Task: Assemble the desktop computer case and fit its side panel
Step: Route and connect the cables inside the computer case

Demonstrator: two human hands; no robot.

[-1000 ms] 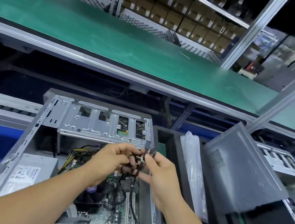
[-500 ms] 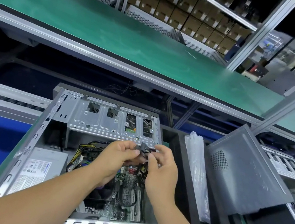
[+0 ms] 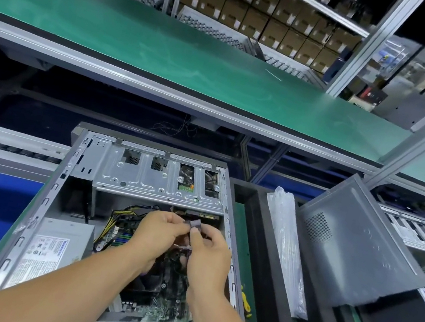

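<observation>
An open grey computer case point(image 3: 50, 203) lies on its side in front of me, showing the drive cage point(image 3: 146, 177), the power supply point(image 3: 54, 243) and the motherboard point(image 3: 172, 287). Over the case's middle, my left hand point(image 3: 158, 233) and my right hand point(image 3: 207, 250) meet. Both pinch a small black cable connector point(image 3: 195, 223) just below the drive cage. A dark grey side panel point(image 3: 354, 251) leans tilted to the right, apart from the case.
A clear plastic bag point(image 3: 284, 247) lies on a black tray point(image 3: 260, 254) between case and panel. A green conveyor belt point(image 3: 168, 48) runs across above. Another open case point(image 3: 415, 230) sits at far right. Shelves of cardboard boxes point(image 3: 273, 21) stand behind.
Both hands have moved with the connector away from me, closer to the drive cage. The camera view has shifted, so the case sits more central.
</observation>
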